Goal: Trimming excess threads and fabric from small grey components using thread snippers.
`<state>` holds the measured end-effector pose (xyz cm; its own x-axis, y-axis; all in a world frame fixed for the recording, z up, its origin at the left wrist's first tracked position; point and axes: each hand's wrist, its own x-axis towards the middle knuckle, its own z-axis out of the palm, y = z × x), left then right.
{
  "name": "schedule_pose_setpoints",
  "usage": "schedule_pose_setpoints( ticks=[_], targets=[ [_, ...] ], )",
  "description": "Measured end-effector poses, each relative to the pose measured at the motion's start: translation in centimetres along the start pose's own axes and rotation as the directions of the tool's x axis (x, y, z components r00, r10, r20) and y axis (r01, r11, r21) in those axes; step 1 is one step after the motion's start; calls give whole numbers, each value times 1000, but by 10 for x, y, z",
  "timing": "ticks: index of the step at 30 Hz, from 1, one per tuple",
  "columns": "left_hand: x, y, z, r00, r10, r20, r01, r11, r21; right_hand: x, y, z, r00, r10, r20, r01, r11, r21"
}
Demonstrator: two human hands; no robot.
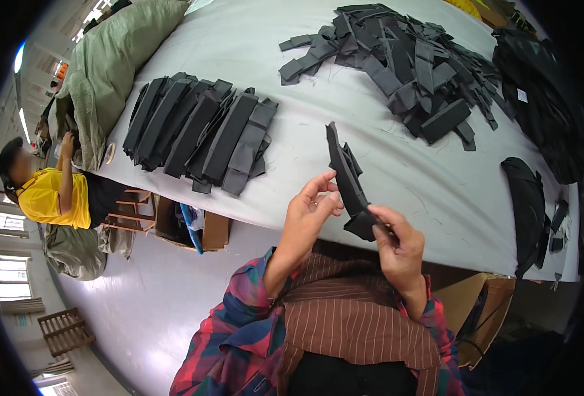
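"Where's the dark fabric strip (351,188)?"

"Tilted above the white table (430,198), its near end pinched in the right hand (401,247). The left hand (308,214) is half-curled beside it; I can't tell whether it's touching."

"What might go wrong?"

"If only one hand grips, its folds could slip open. A careless drop might knock the row of strips (199,132) askew, or lose it in the jumbled pile (397,66)."
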<state>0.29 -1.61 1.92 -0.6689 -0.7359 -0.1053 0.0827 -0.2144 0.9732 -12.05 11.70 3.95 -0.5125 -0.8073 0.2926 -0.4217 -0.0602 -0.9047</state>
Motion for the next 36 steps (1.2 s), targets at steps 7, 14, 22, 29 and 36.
schedule_pose_setpoints(
  ticks=[7,14,22,29,36],
  targets=[
    [11,-6,-4,967,-254,10,241,903,-356,-4,12,8,984,-139,114,160,967,-197],
    [17,-11,-8,983,-161,-87,129,946,-298,-7,11,15,996,-47,73,62,974,-220],
    [17,7,-9,982,-186,27,184,919,-349,-6,14,6,997,55,63,-46,990,-131],
    [15,-1,-17,964,-206,171,260,869,-421,-9,14,5,991,95,93,-98,995,28],
    [15,3,-16,972,-183,146,232,834,-500,-10,8,2,940,263,218,-299,942,154]
  ],
)
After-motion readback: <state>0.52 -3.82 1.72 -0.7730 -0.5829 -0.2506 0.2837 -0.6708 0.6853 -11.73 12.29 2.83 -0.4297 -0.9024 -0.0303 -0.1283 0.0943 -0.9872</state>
